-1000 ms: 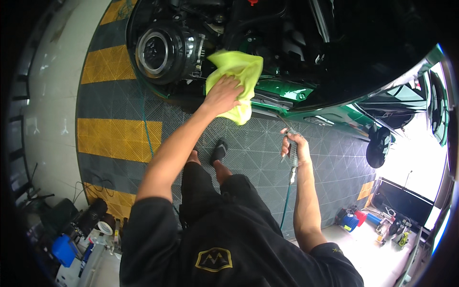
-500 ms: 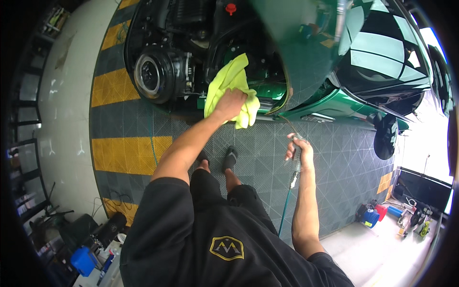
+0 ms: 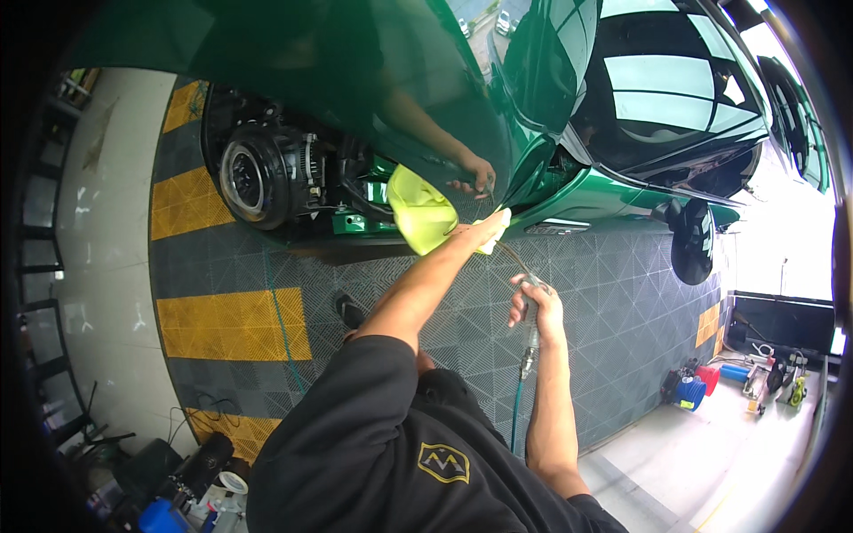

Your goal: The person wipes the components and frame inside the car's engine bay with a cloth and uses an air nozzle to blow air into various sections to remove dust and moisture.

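Hands: left hand [image 3: 480, 232] grasping a yellow-green cloth [image 3: 418, 213] at the near edge of the green car [image 3: 613, 210]; right hand [image 3: 546, 313] curled round an air gun [image 3: 531, 327], out from the car's flank.
Cloth: bunched and draped about the left hand, beside the car's open front corner.
Air gun: thin nozzle tube angled up toward the car; a green hose [image 3: 516, 413] trails from the grip, away from the car.
Progress: seemingly mid-work; the car's hood [image 3: 293, 89] is up and its round headlight [image 3: 242, 178] uncovered. I cannot tell which parts are finished or how much is left.
Surface: ribbed grey floor tiles [image 3: 604, 311] alongside the car, yellow bands [image 3: 231, 324] toward its front.
Room: pale floor [image 3: 107, 222] beyond the car's front; blue machine [image 3: 689, 393] out from its rear half; bright light behind its tail.
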A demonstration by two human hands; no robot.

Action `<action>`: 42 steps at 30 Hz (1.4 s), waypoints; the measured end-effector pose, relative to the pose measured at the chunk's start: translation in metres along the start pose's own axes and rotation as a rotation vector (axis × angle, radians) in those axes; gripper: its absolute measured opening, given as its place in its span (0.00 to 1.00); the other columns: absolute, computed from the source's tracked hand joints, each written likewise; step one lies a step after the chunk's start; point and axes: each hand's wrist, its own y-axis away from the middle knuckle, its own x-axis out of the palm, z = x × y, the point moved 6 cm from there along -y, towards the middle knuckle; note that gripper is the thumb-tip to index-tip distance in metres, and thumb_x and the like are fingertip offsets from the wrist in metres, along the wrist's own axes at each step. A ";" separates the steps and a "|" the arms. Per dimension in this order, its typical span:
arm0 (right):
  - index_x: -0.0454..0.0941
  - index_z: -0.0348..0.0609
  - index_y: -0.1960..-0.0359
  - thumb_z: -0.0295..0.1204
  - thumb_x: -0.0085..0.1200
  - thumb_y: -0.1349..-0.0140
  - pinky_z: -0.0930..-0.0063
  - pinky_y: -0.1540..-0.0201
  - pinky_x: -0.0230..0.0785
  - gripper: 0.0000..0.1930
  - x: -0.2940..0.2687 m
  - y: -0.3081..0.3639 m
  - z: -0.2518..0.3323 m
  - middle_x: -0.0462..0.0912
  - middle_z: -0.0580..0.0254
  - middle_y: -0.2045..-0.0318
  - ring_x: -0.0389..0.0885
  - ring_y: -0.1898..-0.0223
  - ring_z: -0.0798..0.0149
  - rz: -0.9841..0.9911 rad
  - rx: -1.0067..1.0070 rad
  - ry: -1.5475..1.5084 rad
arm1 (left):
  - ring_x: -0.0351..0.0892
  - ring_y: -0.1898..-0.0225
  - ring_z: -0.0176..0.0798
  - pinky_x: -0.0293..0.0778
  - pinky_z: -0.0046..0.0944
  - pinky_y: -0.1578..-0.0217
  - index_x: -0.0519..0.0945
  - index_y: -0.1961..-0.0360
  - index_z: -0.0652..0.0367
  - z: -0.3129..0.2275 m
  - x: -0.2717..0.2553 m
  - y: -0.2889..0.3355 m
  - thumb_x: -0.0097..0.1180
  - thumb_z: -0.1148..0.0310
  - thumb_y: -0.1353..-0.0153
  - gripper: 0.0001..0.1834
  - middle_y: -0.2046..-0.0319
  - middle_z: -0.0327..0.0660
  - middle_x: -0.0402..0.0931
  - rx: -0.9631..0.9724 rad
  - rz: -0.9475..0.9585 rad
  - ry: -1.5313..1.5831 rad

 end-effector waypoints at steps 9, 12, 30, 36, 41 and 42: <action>0.78 0.35 0.57 0.31 0.50 0.29 0.71 0.84 0.68 0.10 0.017 -0.023 0.046 0.74 0.66 0.84 0.72 0.88 0.69 -0.126 -0.149 0.426 | 0.82 0.58 0.45 0.75 0.44 0.60 0.77 0.55 0.64 -0.026 -0.107 0.021 0.56 0.52 0.34 0.23 0.57 0.47 0.82 0.376 -0.304 -0.384; 0.81 0.32 0.61 0.32 0.53 0.35 0.62 0.78 0.75 0.13 0.020 -0.068 0.033 0.82 0.54 0.81 0.83 0.83 0.58 -0.193 -0.139 0.617 | 0.83 0.55 0.45 0.75 0.44 0.55 0.78 0.52 0.65 -0.016 -0.101 0.042 0.53 0.55 0.31 0.21 0.55 0.47 0.83 0.339 -0.330 -0.412; 0.80 0.32 0.57 0.32 0.55 0.32 0.52 0.62 0.77 0.13 0.033 -0.065 0.037 0.86 0.41 0.72 0.87 0.68 0.43 -0.353 -0.466 0.890 | 0.78 0.62 0.29 0.75 0.37 0.61 0.82 0.50 0.70 0.136 -0.079 0.183 0.48 0.54 0.23 0.24 0.63 0.38 0.84 0.350 -0.162 -0.002; 0.76 0.34 0.55 0.29 0.49 0.29 0.65 0.81 0.75 0.10 0.125 -0.053 -0.049 0.74 0.59 0.80 0.74 0.84 0.64 0.285 0.106 0.024 | 0.79 0.71 0.39 0.74 0.47 0.67 0.82 0.67 0.72 0.289 -0.221 0.218 0.43 0.39 0.23 0.39 0.74 0.47 0.81 0.051 -0.771 0.315; 0.75 0.34 0.50 0.33 0.49 0.27 0.65 0.80 0.73 0.13 0.169 -0.067 -0.074 0.73 0.60 0.80 0.73 0.84 0.64 0.392 0.211 0.116 | 0.83 0.48 0.50 0.74 0.47 0.45 0.80 0.43 0.69 0.287 -0.235 0.233 0.35 0.36 0.23 0.42 0.52 0.55 0.83 0.107 -0.713 0.303; 0.75 0.34 0.51 0.33 0.49 0.26 0.66 0.80 0.74 0.13 0.186 -0.069 -0.077 0.73 0.60 0.80 0.73 0.84 0.64 0.425 0.205 0.191 | 0.82 0.46 0.49 0.74 0.46 0.43 0.79 0.40 0.68 0.300 -0.239 0.232 0.33 0.37 0.22 0.41 0.49 0.54 0.83 0.062 -0.769 0.240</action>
